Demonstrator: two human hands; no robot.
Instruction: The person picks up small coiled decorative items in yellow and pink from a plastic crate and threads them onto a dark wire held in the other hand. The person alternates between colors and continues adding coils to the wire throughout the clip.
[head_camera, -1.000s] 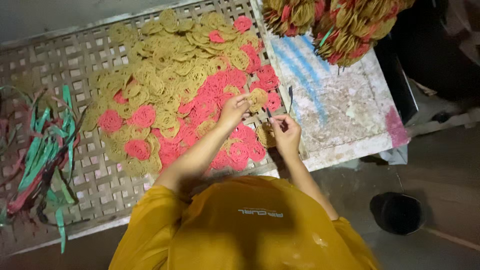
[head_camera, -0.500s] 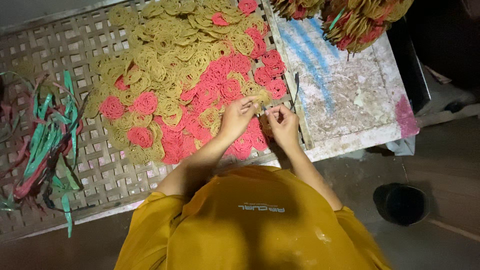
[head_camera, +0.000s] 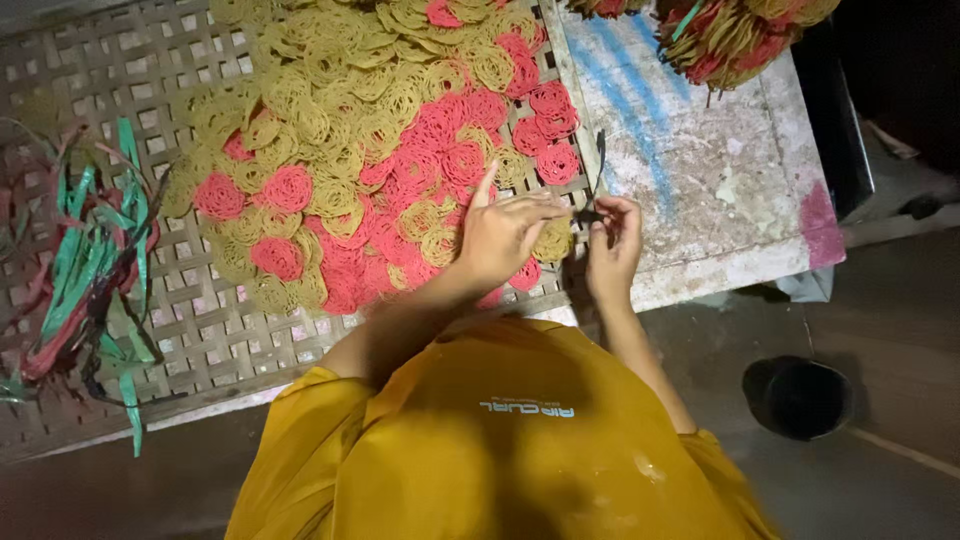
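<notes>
Woven lattice desk (head_camera: 150, 300) filled the view, and over it the left hand (head_camera: 505, 235) hovered with its forefinger up, fingertips meeting the right hand (head_camera: 612, 245), which pinched a thin dark strip (head_camera: 597, 180) standing nearly upright. Under and beside them lay yellow and pink coiled discs (head_camera: 380, 150). Green and red strips (head_camera: 85, 270) lay at far left, a painted board (head_camera: 720, 190) just right.

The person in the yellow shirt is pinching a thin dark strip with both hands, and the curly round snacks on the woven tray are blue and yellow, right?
Not quite. The head view shows the curly round snacks on the woven tray are pink-red and yellow, not blue. The rest holds: the person in the yellow shirt pinches a thin dark strip with the left hand and right hand.
</notes>
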